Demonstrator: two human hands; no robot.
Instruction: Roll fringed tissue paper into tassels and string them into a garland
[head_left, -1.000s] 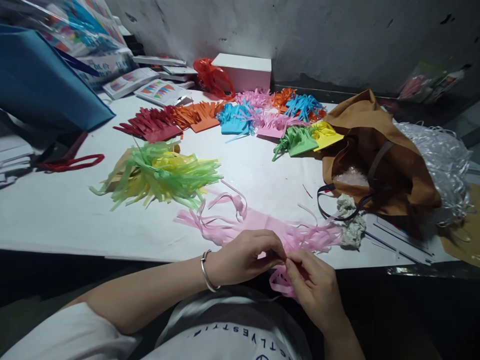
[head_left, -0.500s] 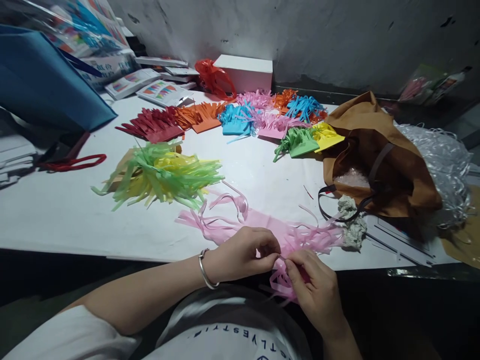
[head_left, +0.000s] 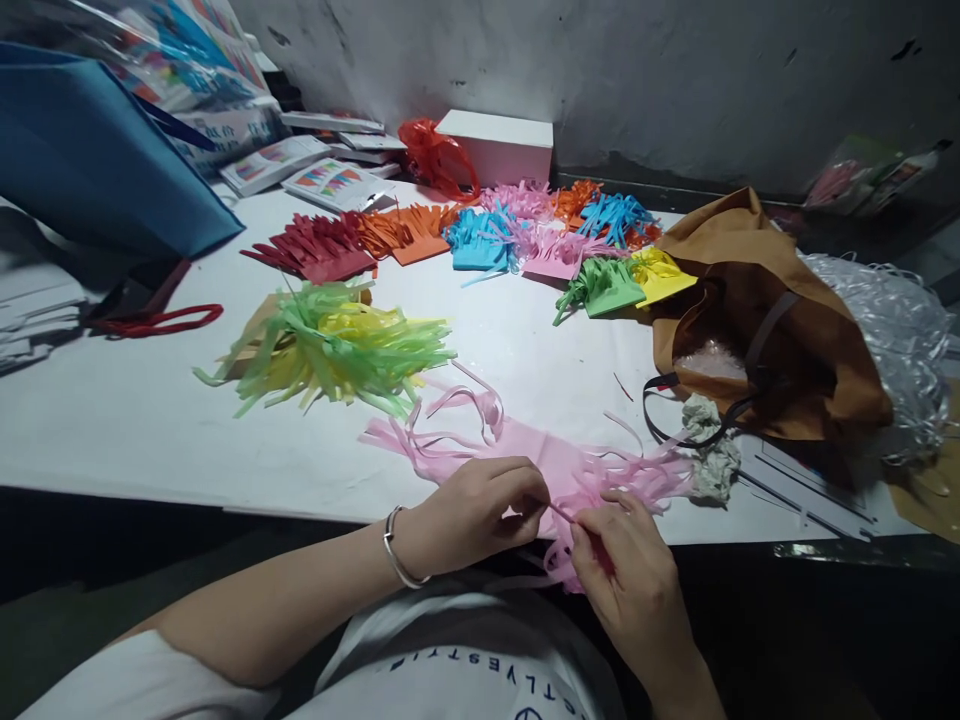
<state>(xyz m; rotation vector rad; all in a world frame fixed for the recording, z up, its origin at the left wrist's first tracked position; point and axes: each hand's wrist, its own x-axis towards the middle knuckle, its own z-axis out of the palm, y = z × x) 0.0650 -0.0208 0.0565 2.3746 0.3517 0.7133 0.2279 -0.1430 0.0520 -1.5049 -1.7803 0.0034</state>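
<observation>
A twisted strand of pink tissue paper (head_left: 561,513) is stretched between my two hands at the table's front edge. My left hand (head_left: 491,510), with a silver bangle at the wrist, pinches its left end. My right hand (head_left: 626,560) pinches the other end between thumb and forefinger. Behind and beneath them a sheet of pink fringed tissue paper (head_left: 525,450) lies spread out, its cut strips trailing left and right. Some pink strips hang over the edge between my hands. To the left rests a green and yellow tissue fringe (head_left: 337,345).
Folded fringes in dark red (head_left: 322,250), orange, blue, pink, green and yellow line the back. A brown bag (head_left: 772,320) with a black handle stands right, beside crumpled paper (head_left: 709,450) and clear plastic strands (head_left: 892,340). A blue bag (head_left: 112,150) is at left, a white box (head_left: 495,145) behind.
My hands have drawn apart, the left one moving leftward, so a longer length of twisted pink strand shows between them. The whole view has shifted slightly.
</observation>
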